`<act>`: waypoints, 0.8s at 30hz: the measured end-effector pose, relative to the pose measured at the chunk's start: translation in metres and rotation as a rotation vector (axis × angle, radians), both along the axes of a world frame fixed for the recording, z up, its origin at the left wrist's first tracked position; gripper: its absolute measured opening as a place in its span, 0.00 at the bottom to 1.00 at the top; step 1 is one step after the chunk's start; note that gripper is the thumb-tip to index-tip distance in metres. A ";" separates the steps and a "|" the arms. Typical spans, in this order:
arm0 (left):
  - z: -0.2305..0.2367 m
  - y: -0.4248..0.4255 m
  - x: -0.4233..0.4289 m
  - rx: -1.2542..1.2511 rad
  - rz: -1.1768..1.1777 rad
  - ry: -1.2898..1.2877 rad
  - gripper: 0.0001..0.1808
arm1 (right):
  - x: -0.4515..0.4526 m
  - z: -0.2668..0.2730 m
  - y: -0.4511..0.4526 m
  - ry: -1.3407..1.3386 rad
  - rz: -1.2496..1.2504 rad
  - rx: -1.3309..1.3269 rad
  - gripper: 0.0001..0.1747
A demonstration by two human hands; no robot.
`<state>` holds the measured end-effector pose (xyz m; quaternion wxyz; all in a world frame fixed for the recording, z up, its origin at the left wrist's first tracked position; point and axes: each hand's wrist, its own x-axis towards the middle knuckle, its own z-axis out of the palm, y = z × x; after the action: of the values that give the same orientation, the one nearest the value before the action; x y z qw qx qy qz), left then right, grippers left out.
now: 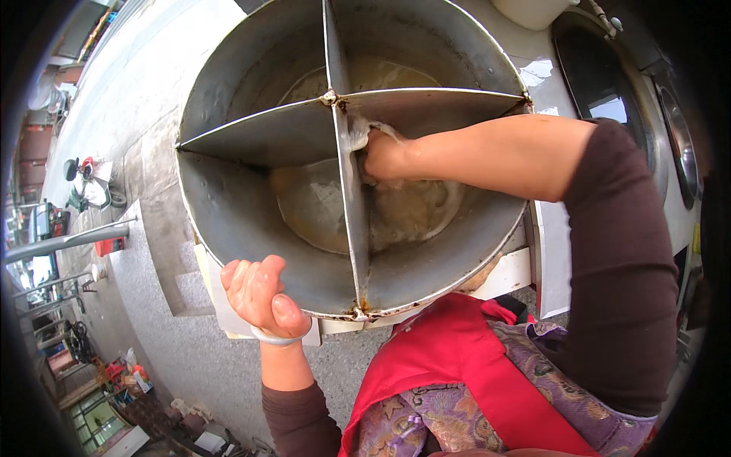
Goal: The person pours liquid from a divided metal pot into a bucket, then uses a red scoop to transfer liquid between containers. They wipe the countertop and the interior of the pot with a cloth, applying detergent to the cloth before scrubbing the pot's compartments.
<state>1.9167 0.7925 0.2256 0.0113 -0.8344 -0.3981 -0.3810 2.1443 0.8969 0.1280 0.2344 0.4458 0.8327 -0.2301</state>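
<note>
A large round metal pot with a cross-shaped metal divider stands before me, split into several compartments. My right hand reaches into the near right compartment. It grips a wet whitish cloth against the divider near the centre joint; part of the cloth is hidden under the hand. Cloudy water lies at the bottom of this compartment, and more liquid shows in the others. At the pot's near left rim, my left hand curls its fingers around the edge, with a pale bangle on the wrist.
Rust marks the divider's ends. A white surface lies to the right, with a dark oval basin beyond it. A pale container stands at the top. Leftward are a paved ground, a metal pole and a parked scooter.
</note>
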 end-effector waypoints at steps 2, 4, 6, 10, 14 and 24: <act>0.000 0.000 0.001 0.018 -0.006 -0.003 0.19 | 0.011 0.033 -0.013 0.476 -0.840 -0.292 0.14; 0.001 0.000 0.001 0.010 -0.010 -0.006 0.19 | 0.014 0.043 -0.025 0.565 -0.732 -0.208 0.15; 0.002 -0.001 0.002 -0.009 -0.011 -0.008 0.19 | 0.007 0.028 -0.032 0.578 -0.733 -0.202 0.15; 0.002 -0.002 0.000 -0.016 0.004 -0.021 0.19 | -0.033 -0.038 -0.049 0.227 -0.598 -0.244 0.15; 0.000 -0.004 -0.001 -0.032 0.021 -0.024 0.19 | -0.043 -0.050 -0.059 0.207 -0.494 -0.434 0.15; 0.002 -0.002 0.002 -0.022 0.009 -0.015 0.20 | 0.001 0.007 -0.029 0.405 -0.800 -0.280 0.13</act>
<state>1.9189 0.7903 0.2280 0.0009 -0.8297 -0.4063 -0.3827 2.1450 0.8677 0.1352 0.0178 0.6421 0.5853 -0.4948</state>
